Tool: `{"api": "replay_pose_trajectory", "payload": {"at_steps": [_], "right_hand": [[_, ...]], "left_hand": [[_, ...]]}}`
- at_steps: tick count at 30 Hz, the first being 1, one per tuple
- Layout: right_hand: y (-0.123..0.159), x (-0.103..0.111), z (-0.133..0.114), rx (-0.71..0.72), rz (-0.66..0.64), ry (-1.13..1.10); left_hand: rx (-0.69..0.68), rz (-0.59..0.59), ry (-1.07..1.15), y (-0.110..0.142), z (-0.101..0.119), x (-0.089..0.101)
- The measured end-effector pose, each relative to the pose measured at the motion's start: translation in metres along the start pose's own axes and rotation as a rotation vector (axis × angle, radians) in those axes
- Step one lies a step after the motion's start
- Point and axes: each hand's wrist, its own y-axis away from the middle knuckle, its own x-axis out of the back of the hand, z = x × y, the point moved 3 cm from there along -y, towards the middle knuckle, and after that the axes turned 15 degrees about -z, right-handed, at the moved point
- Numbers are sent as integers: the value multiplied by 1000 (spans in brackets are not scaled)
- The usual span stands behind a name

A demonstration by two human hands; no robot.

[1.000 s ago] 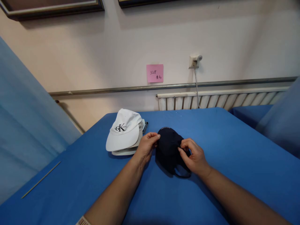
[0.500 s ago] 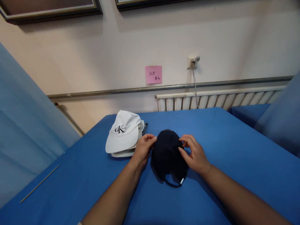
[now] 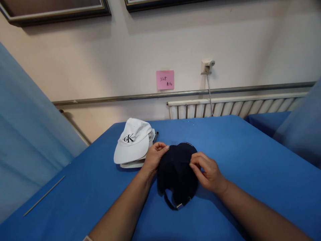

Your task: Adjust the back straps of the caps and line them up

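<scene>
The left hand's [image 3: 153,158] grip is narrow at the ten o'clock edge of a navy baseball cap [image 3: 175,170], and the right hand's [image 3: 208,172] is pinched near its two o'clock side. Taking that cap as the dial, with twelve toward the wall [image 3: 95,60], it lies mid-tabletop [image 3: 225,140], brim [image 3: 188,144] around twelve to one, back strap [image 3: 169,200] and metal buckle [image 3: 180,206] around six.

The crown looks soft, so uneven pulling could crease it or swing it askew. The right hand seems to have only a little cloth, which might slip if tugged. At ten o'clock, beyond the left hand, a white baseball cap [image 3: 132,142] tops a small stack of caps; a careless outward elbow or knuckle could push it off its pile. Whether that hand touches the stack, I can't tell.

On the right, thumb and forefinger tips almost meet on the fabric, the other fingers curled. On the left, the thumb presses the cap's edge with the forefinger close by; the fingers' undersides are hidden. Whether the cap is partly lifted is unclear.
</scene>
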Motion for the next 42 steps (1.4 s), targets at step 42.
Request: {"api": "replay_pose_trajectory", "payload": {"at_steps": [42], "right_hand": [[15,-10,87,-588,203,-72]], "left_hand": [[-437,-411,-1114,60,47,-30]]}}
